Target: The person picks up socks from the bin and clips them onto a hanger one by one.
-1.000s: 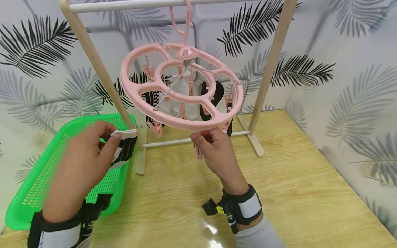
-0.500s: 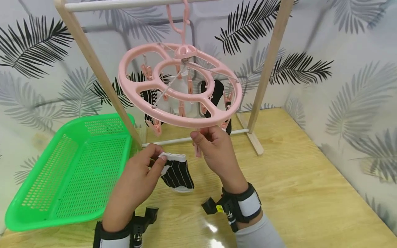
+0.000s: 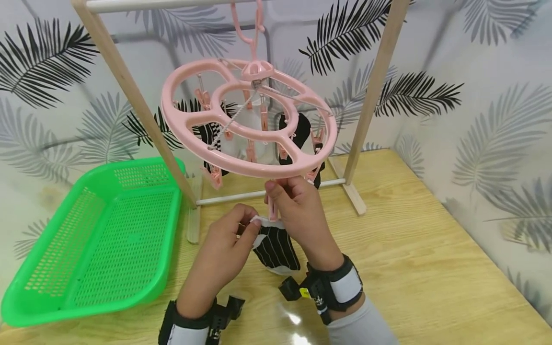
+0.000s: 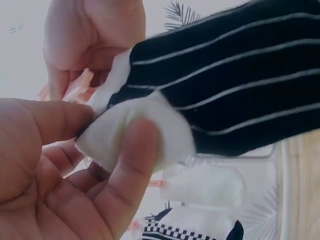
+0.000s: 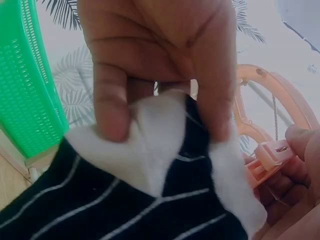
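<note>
A black sock [image 3: 276, 247] with thin white stripes, a white cuff and a white heel hangs from my left hand [image 3: 228, 239]. Finger and thumb of that hand pinch it near the cuff, and the white heel patch shows by the thumb in the left wrist view. My right hand [image 3: 299, 211] grips a pink clothespin [image 3: 272, 209] below the front rim of the round pink hanger [image 3: 241, 165]. The sock's cuff is right at the lower end of the clothespin. In the right wrist view the clothespin [image 5: 270, 160] lies between right thumb and fingers, beside the cuff.
The hanger hooks onto a rack with a white top bar [image 3: 172, 5] and wooden legs. Other clothespins dangle from it, and black socks [image 3: 297, 132] hang at its back. A green plastic basket [image 3: 168, 258] stands at left on the wooden table [image 3: 409, 268].
My left hand has come from over the green basket rightward with the sock, bringing its cuff up to the clothespin. The right hand has stayed at the clothespin.
</note>
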Demonstrator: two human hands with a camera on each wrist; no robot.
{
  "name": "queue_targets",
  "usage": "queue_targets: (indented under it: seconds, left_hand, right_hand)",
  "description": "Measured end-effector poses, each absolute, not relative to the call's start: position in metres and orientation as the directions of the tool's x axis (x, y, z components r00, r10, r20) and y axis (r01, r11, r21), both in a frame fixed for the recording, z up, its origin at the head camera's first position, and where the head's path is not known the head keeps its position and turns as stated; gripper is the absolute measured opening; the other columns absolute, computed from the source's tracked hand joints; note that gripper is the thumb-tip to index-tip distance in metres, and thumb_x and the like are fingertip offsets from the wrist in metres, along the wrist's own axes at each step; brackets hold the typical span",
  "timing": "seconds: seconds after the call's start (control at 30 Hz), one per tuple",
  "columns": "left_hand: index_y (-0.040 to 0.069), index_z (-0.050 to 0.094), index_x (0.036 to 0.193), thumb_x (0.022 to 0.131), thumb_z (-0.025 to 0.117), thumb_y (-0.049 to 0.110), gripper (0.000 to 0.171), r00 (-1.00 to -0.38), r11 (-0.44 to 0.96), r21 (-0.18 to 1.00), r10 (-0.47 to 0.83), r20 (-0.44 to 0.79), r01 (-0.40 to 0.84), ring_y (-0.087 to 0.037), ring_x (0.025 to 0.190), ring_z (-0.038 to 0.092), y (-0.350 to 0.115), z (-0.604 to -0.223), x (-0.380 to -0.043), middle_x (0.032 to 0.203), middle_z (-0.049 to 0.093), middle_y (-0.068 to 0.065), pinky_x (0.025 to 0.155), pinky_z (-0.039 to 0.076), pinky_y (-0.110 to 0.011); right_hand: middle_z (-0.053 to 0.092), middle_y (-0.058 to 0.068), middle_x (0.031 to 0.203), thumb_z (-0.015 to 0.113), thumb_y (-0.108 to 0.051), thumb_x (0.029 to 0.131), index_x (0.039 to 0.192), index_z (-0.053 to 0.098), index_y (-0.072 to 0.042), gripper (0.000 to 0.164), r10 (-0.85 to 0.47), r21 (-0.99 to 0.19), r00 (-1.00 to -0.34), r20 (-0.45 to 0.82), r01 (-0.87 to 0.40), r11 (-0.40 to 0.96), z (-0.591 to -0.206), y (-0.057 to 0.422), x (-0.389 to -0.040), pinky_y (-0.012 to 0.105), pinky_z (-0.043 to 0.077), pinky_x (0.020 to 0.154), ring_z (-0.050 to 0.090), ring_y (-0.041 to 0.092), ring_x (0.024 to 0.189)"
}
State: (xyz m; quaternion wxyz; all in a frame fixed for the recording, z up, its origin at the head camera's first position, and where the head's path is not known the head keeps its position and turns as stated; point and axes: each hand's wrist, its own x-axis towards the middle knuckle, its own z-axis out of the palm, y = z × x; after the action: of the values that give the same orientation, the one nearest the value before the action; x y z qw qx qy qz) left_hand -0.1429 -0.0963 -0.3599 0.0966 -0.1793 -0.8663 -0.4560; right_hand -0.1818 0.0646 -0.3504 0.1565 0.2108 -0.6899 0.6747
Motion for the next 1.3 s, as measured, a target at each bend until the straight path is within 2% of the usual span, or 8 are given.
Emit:
queue_targets:
  seconds: [0.37,0.67,1.03,1.13,1.3]
  left_hand:
    - [0.014,0.061,0.102,0.102,0.057,0.015,0.005,-0.906,0.449,0.787,0.234,0.352,0.422,-0.014,0.078,0.058,-0.0899,-0.3574,-0.1417,0.085,0.062,0.002,0.067,0.053,-0.034]
    - [0.012,0.061,0.104,0.102,0.057,0.015,0.006,-0.899,0.441,0.784,0.189,0.394,0.436,-0.015,0.075,0.056,-0.0929,-0.3567,-0.1446,0.081,0.059,0.001,0.061,0.051,-0.031]
    - [0.01,0.061,0.104,0.1,0.058,0.011,0.004,-0.9,0.448,0.785,0.141,0.412,0.429,-0.016,0.076,0.055,-0.0962,-0.3603,-0.1467,0.083,0.058,0.0,0.06,0.048,-0.029]
    - [0.009,0.061,0.105,0.1,0.059,0.011,0.006,-0.898,0.442,0.786,0.13,0.42,0.432,-0.016,0.079,0.056,-0.0965,-0.3607,-0.1485,0.087,0.061,-0.001,0.062,0.049,-0.03]
    - [0.007,0.061,0.11,0.098,0.062,0.014,0.014,-0.911,0.446,0.802,0.093,0.401,0.398,-0.018,0.094,0.062,-0.098,-0.3613,-0.1509,0.101,0.066,-0.005,0.07,0.054,-0.035]
  right_hand:
    - [0.056,0.011,0.071,0.056,-0.008,0.101,0.095,0.062,0.003,0.014,-0.092,-0.848,-0.843,0.529,-0.529,-0.027,-0.3508,0.0675,-0.1848,0.026,0.043,0.046,0.051,0.018,0.053]
    - [0.053,0.011,0.066,0.055,-0.007,0.102,0.094,0.061,0.003,0.014,-0.119,-0.845,-0.836,0.535,-0.532,-0.06,-0.3516,0.0691,-0.1854,0.027,0.044,0.047,0.051,0.02,0.05]
    - [0.053,0.013,0.076,0.059,-0.01,0.101,0.099,0.058,0.001,0.01,-0.18,-0.875,-0.856,0.485,-0.474,-0.101,-0.3538,0.0665,-0.1856,0.03,0.048,0.058,0.053,0.024,0.064]
    - [0.053,0.013,0.077,0.059,-0.01,0.101,0.101,0.059,0.0,0.01,-0.187,-0.879,-0.859,0.476,-0.466,-0.098,-0.3537,0.0663,-0.1863,0.031,0.048,0.059,0.053,0.026,0.065]
    - [0.054,0.013,0.08,0.059,-0.011,0.101,0.105,0.06,0.0,0.012,-0.19,-0.89,-0.87,0.455,-0.45,-0.069,-0.3541,0.0666,-0.1872,0.033,0.05,0.061,0.054,0.026,0.068]
